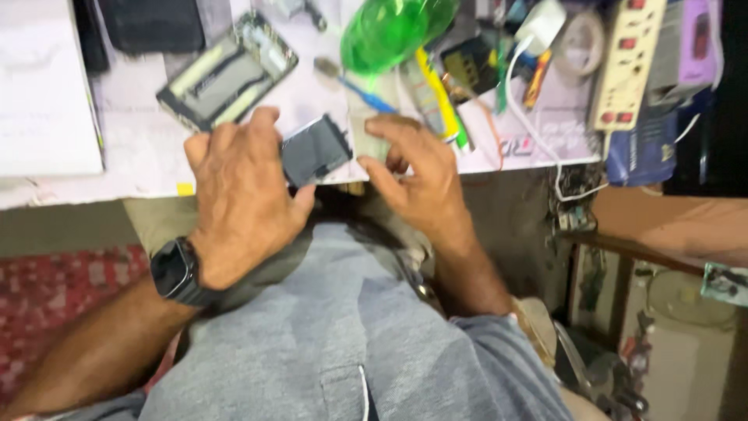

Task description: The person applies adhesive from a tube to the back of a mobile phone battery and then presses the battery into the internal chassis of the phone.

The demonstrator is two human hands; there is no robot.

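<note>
Pale, scuffed laminate covers the worktop [148, 168], seen from above by a seated person in a grey shirt. The left hand [241, 195], with a black square smartwatch [173, 271] on its wrist, grips a small dark grey rectangular part [314, 150] between thumb and fingers at the near edge of the worktop. The right hand [417, 175] is just beside it, fingers spread and bent over a small pale flat piece [372, 139] lying on the surface; whether it grasps that piece cannot be told through the blur. Just beyond the left hand lies an opened phone body [227, 72], tilted, its inner frame showing. Further back rest a green translucent plastic bottle [389, 31], a yellow-handled tool [440, 97] and a blue-handled tool [366, 97]. To the right sit a white charger with its cable [538, 31] and a cream power strip with red switches [627, 62]. A white box [43, 86] fills the far left. Below the worktop, red patterned floor covering [54, 300] shows on the left, and cluttered shelves [662, 312] on the right
</note>
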